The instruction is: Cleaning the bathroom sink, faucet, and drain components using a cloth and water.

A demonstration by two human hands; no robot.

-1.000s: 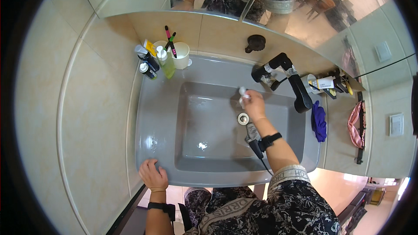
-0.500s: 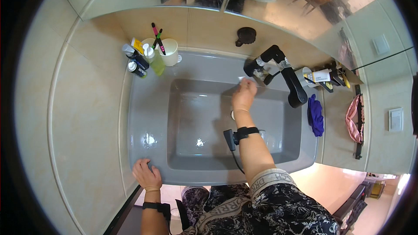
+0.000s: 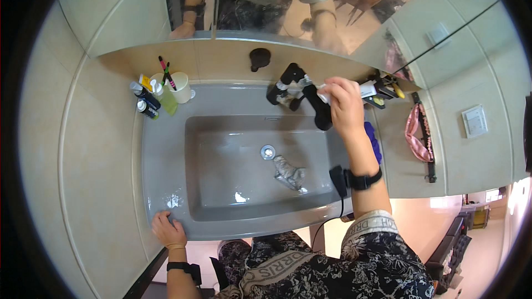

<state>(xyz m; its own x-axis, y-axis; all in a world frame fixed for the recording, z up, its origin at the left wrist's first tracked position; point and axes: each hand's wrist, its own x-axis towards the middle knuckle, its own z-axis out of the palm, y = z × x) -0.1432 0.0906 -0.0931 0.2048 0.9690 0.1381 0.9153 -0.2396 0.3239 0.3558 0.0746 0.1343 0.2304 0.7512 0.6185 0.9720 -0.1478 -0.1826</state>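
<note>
- a bathroom, apparently in a home
- grey washbasin (image 3: pixel 159 160) with drain (image 3: pixel 267 151) and black faucet (image 3: pixel 320 112)
- wide mirror (image 3: pixel 255 8) above it
- toothbrushes (image 3: pixel 169 76) standing in a white cup (image 3: pixel 180 92)
- green pump bottle (image 3: pixel 168 103)
- tiled walls (image 3: pixel 100 144)

Beige tiled walls (image 3: pixel 100 149), wide mirror (image 3: pixel 249 0)

Fairly bright, soft light fills most of the frame. Small white glare spots sit on the grey basin (image 3: pixel 221 174), left of centre, and on its rim at lower left; a patch low at the right edge washes out nearly white. The mirror (image 3: pixel 260 14) along the top looks hazy. Fisheye distortion bows the wall tiles (image 3: pixel 102 149) at left, and black vignetting swallows the corners.
</note>
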